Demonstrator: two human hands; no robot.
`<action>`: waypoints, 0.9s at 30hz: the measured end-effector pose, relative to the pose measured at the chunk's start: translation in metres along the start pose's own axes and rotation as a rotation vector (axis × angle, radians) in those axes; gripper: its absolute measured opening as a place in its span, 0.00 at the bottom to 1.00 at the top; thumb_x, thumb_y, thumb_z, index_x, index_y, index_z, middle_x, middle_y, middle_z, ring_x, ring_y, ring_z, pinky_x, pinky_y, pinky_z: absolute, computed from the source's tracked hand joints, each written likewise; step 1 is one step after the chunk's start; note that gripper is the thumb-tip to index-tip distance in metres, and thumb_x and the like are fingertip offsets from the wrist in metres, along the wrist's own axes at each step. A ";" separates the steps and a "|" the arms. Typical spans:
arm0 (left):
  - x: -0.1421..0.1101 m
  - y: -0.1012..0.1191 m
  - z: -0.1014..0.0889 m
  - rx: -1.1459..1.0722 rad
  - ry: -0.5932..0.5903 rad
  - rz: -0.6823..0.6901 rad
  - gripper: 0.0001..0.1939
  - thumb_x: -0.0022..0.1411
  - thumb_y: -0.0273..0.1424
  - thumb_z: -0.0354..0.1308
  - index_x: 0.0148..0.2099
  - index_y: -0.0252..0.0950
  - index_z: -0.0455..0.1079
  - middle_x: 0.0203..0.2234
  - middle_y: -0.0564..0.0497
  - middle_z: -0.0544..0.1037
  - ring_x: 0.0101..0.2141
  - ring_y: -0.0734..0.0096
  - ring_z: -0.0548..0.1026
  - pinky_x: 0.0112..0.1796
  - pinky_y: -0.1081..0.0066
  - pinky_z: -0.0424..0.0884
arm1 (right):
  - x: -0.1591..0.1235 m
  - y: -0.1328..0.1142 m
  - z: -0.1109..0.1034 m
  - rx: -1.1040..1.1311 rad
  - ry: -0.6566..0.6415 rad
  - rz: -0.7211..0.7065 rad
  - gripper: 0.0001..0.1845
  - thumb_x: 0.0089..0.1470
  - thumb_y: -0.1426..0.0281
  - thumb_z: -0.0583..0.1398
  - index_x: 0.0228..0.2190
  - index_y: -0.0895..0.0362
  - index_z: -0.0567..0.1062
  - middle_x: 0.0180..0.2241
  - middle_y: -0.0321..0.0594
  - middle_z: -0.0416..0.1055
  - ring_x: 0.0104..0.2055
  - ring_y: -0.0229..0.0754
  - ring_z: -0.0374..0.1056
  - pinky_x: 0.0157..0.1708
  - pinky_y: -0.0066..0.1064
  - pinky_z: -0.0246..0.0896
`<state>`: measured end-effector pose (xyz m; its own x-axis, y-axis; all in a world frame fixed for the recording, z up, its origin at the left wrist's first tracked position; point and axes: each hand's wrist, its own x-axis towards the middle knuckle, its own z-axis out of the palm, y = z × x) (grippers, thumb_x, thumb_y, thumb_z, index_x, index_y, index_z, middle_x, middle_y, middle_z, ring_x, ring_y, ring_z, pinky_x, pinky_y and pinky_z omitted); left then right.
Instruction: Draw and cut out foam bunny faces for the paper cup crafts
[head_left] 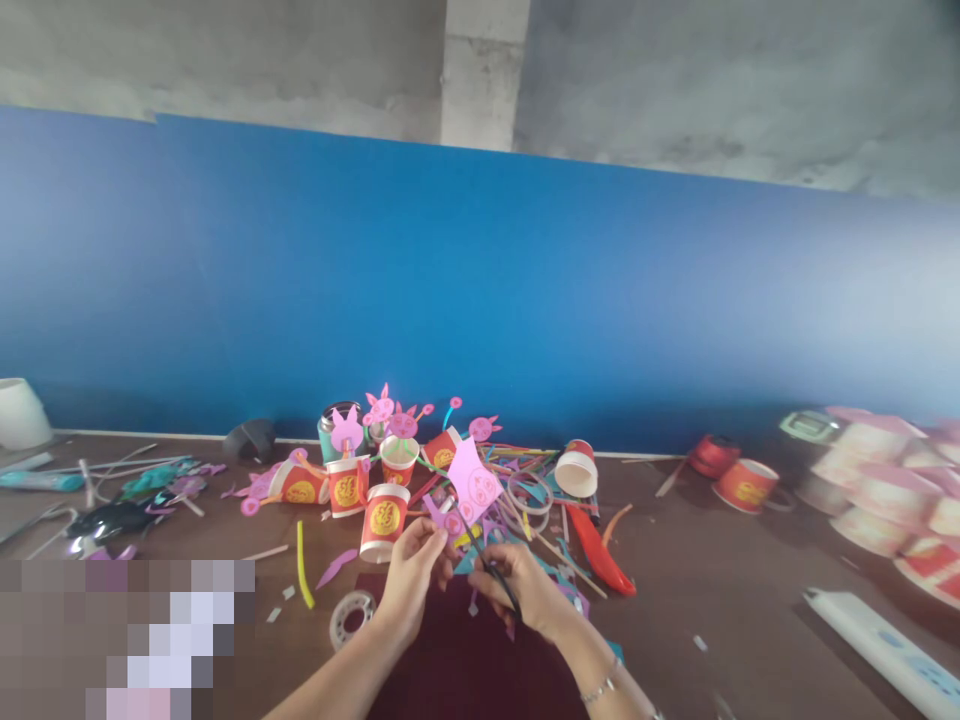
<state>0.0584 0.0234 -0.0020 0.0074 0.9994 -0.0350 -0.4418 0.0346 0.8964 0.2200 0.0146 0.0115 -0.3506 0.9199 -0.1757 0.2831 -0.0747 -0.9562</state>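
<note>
"Fingers first: what are they doing?"

"The right fingers [501, 562] grasp dark-handled scissors [501, 582], blades pointing toward eleven o'clock. The left fingers [437, 547] are curled in near the pink sheet [475, 480]; whether they pinch it, I can't tell."

"And where is that sheet?"

"At twelve o'clock from the hands, tilted up, its lower edge by the blade tips (it has little printed faces, rather sweet)."

"What lies around them?"

"On the tabletop [675, 620], a red-and-yellow paper cup [384, 523] stands at ten o'clock, with more cups and pink cut-out figures [380, 409] beyond it. A tape roll [337, 625] lies at eight, a yellow strip [302, 565] at nine."

"And on the other side?"

"A shiny red object [600, 552] at three, blurred stacked cups [892, 500] farther off at two, and a white power strip [877, 635] past three."
</note>
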 end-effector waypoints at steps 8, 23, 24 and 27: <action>-0.001 0.004 0.000 -0.014 0.001 0.003 0.18 0.47 0.42 0.66 0.27 0.36 0.62 0.16 0.57 0.72 0.14 0.81 0.65 0.15 0.81 0.58 | -0.001 0.000 0.002 0.043 0.029 0.004 0.22 0.42 0.53 0.66 0.25 0.59 0.69 0.10 0.27 0.62 0.10 0.30 0.55 0.10 0.20 0.51; -0.009 0.001 0.008 0.108 -0.081 0.017 0.20 0.50 0.46 0.65 0.31 0.33 0.68 0.14 0.60 0.64 0.13 0.85 0.55 0.15 0.81 0.50 | 0.001 0.001 0.013 0.221 0.133 -0.171 0.22 0.45 0.51 0.63 0.27 0.58 0.67 0.14 0.30 0.65 0.15 0.32 0.60 0.15 0.21 0.50; -0.008 0.002 0.008 0.076 -0.037 0.028 0.20 0.49 0.45 0.65 0.30 0.33 0.67 0.15 0.59 0.65 0.15 0.84 0.56 0.16 0.81 0.52 | 0.001 0.000 0.015 0.227 0.109 -0.166 0.23 0.45 0.51 0.64 0.29 0.58 0.68 0.16 0.30 0.66 0.17 0.32 0.61 0.15 0.21 0.51; -0.007 0.001 0.006 0.018 0.047 0.021 0.20 0.47 0.44 0.67 0.29 0.34 0.66 0.16 0.58 0.67 0.16 0.83 0.59 0.17 0.80 0.53 | 0.000 -0.002 0.021 0.226 0.034 -0.140 0.23 0.43 0.52 0.66 0.29 0.58 0.67 0.18 0.30 0.66 0.19 0.32 0.63 0.17 0.21 0.54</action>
<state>0.0636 0.0160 0.0016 -0.0444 0.9984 -0.0362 -0.4255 0.0139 0.9049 0.2005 0.0063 0.0085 -0.3408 0.9395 -0.0340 0.0262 -0.0267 -0.9993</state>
